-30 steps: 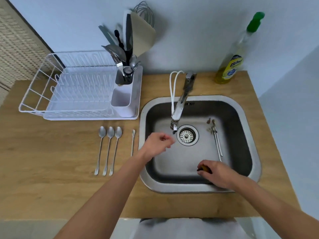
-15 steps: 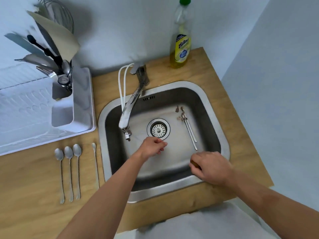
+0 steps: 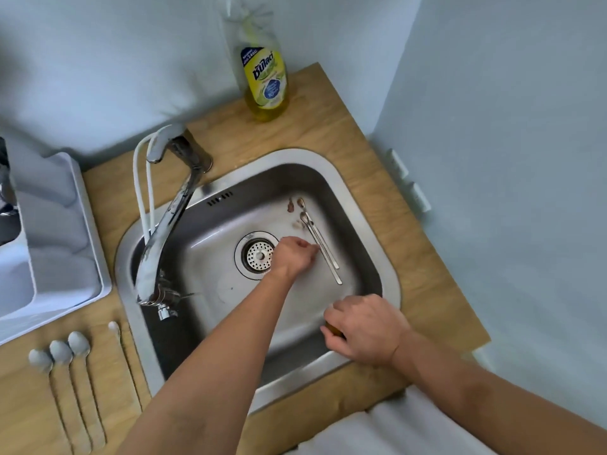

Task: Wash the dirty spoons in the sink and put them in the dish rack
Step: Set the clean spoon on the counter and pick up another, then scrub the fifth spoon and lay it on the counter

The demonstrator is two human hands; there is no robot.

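Two dirty spoons [image 3: 320, 241] lie side by side on the sink [image 3: 377, 257] floor, right of the drain. Left hand [image 3: 294, 256] inside the basin, fingers curled, fingertips just beside the spoon handles; contact cannot be told. Right hand [image 3: 363, 330] at the sink's near edge, fingers clenched around a small yellow-brown object [image 3: 331, 329]. Four clean spoons [image 3: 70, 372] on the bench, near the dish rack [image 3: 65, 241].

Two soiled metal spoons [image 3: 320, 239] in steel sink [image 3: 368, 188]; four metal spoons [image 3: 77, 372] on wooden worktop [image 3: 328, 126] left; yellow soap bottle [image 3: 264, 77] behind.
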